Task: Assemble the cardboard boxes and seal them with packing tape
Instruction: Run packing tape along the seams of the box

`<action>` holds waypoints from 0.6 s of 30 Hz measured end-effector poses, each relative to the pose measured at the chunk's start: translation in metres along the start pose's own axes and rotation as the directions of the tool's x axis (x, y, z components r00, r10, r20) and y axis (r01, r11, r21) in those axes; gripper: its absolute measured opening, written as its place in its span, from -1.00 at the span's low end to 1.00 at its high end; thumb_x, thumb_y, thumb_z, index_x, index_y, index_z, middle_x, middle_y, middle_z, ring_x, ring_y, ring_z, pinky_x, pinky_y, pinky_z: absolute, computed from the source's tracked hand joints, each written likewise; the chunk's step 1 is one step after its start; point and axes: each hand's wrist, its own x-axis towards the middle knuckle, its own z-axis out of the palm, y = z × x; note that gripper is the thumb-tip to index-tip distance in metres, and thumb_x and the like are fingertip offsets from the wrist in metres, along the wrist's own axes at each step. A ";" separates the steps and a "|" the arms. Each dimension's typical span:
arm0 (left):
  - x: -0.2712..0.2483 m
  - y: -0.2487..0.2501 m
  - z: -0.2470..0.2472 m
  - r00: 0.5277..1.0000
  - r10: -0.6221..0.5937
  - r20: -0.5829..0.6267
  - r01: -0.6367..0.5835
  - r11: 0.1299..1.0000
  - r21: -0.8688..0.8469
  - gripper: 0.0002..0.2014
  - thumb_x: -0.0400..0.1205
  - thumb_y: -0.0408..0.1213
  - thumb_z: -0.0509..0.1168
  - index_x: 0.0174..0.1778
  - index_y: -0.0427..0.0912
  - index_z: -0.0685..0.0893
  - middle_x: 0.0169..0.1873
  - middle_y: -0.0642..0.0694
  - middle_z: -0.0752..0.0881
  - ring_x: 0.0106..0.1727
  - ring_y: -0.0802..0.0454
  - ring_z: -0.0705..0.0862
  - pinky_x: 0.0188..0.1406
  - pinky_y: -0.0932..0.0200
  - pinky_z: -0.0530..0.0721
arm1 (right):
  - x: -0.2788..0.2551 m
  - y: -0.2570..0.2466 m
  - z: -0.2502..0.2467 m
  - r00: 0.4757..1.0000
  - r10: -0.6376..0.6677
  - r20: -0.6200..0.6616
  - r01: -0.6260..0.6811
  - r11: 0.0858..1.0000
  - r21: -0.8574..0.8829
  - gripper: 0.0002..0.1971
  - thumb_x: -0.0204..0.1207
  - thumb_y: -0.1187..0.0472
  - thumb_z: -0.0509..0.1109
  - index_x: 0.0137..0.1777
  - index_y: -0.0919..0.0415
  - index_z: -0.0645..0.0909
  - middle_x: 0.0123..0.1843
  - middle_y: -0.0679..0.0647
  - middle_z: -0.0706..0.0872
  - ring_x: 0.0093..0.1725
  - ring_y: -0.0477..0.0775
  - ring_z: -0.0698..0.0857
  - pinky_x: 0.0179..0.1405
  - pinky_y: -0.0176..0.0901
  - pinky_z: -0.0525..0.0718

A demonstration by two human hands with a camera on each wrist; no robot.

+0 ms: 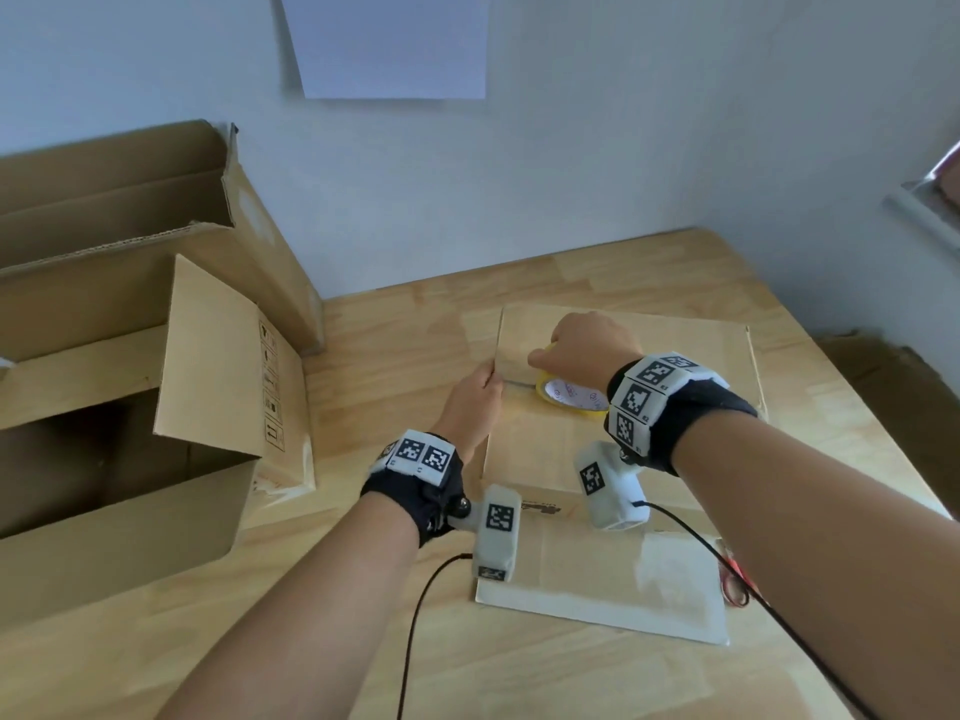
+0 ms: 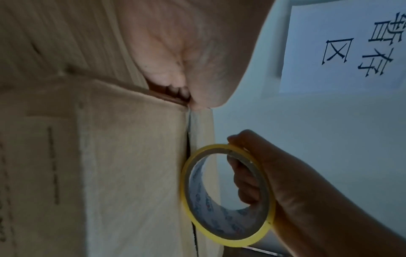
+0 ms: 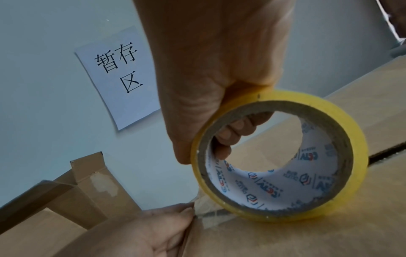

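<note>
A closed cardboard box lies on the wooden table, its flap seam running left to right. My right hand grips a yellow roll of packing tape, fingers through its core, and the roll stands on the box top over the seam near the left edge. A short clear strip runs from the roll to that edge. There my left hand pinches the tape end against the box's left edge, thumb on top and fingers down the side.
A large open cardboard box stands at the left, with another open one behind it by the wall. A paper sign hangs on the wall. A pale flat sheet lies under the box's near side; a red-handled object lies beside it.
</note>
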 end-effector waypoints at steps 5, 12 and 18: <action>-0.007 0.006 0.008 0.995 -0.101 -0.001 0.099 0.977 -0.187 -0.55 0.80 -0.09 -0.08 0.60 -0.13 0.32 0.54 0.04 0.37 0.56 0.10 0.30 0.47 0.23 0.24 | 0.002 0.003 -0.004 0.999 -0.031 0.006 0.031 0.999 0.016 -0.63 0.52 -0.04 0.25 -0.41 0.20 0.45 -0.41 0.04 0.54 -0.37 0.04 0.54 -0.47 -0.23 0.38; -0.008 0.015 0.022 0.980 -0.124 -0.157 0.142 0.984 0.107 -0.51 0.81 -0.08 -0.21 0.49 -0.20 0.44 0.45 -0.28 0.50 0.43 -0.18 0.47 0.23 0.12 0.38 | 0.004 0.011 -0.008 0.996 -0.073 0.042 0.070 0.996 0.052 -0.61 0.55 -0.03 0.20 -0.42 0.21 0.40 -0.43 0.05 0.50 -0.43 0.03 0.48 -0.42 -0.21 0.41; -0.004 0.012 0.027 0.977 -0.125 -0.174 0.155 0.973 0.171 -0.52 0.80 -0.05 -0.19 0.33 -0.23 0.53 0.29 -0.34 0.60 0.27 -0.22 0.56 0.09 0.06 0.42 | 0.002 0.037 -0.017 0.983 -0.174 0.055 0.154 0.955 0.253 -0.56 0.62 -0.03 0.16 -0.45 0.19 0.33 -0.45 0.03 0.39 -0.41 0.05 0.41 -0.48 -0.19 0.25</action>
